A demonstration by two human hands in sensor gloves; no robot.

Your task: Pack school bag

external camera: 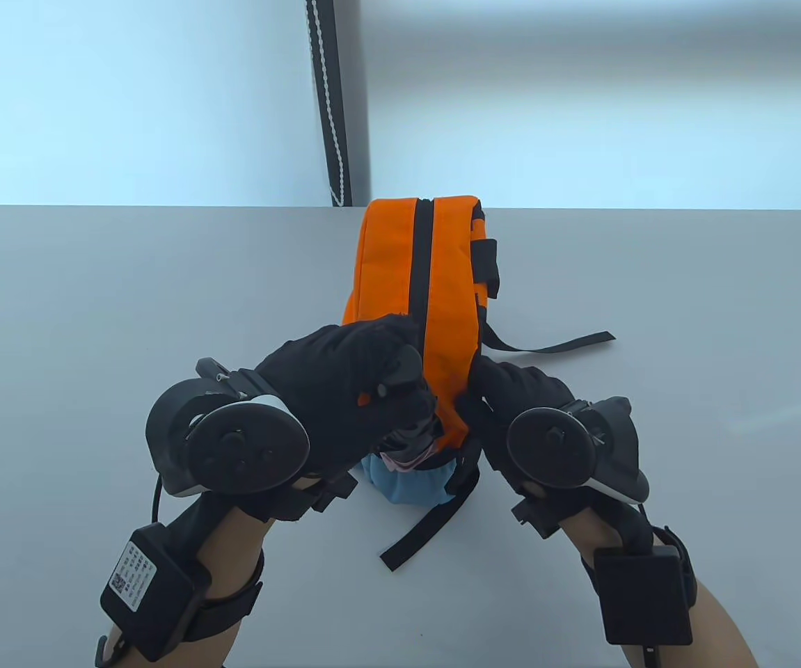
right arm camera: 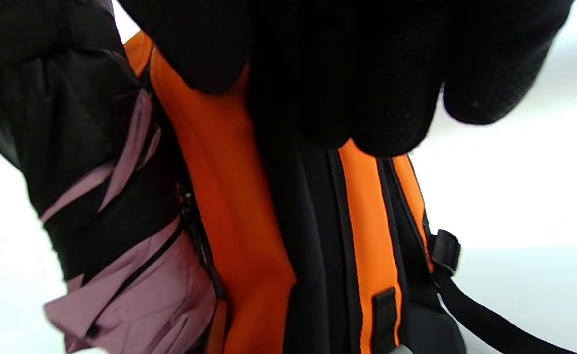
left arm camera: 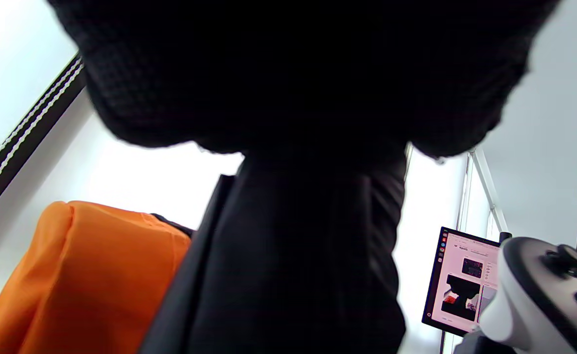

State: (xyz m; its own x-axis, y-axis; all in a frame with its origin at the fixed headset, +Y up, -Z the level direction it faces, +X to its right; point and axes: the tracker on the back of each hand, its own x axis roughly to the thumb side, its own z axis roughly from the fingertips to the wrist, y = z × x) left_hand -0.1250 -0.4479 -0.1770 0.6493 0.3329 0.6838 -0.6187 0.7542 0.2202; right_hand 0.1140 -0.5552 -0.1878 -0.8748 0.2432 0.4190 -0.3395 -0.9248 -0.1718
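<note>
An orange backpack [external camera: 449, 278] with a black zip lies on the table, its open end toward me. My left hand [external camera: 372, 390] grips a black and pink fabric bundle [external camera: 410, 452] at that opening; the bundle also shows in the right wrist view [right arm camera: 121, 246] against the bag's zip edge, and as a dark shape in the left wrist view [left arm camera: 293, 255]. My right hand [external camera: 511, 390] holds the bag's near right side, its fingers [right arm camera: 342, 73] pressed on the orange and black panel [right arm camera: 239, 221]. A light-blue fabric piece [external camera: 407, 487] sits under the bag's opening.
Black straps trail from the bag to the right [external camera: 553, 346] and toward me [external camera: 428, 522]. The table's far edge [external camera: 163, 206] runs just behind the bag, with a blind cord [external camera: 330, 104] beyond it. A monitor [left arm camera: 460, 280] stands off to the side.
</note>
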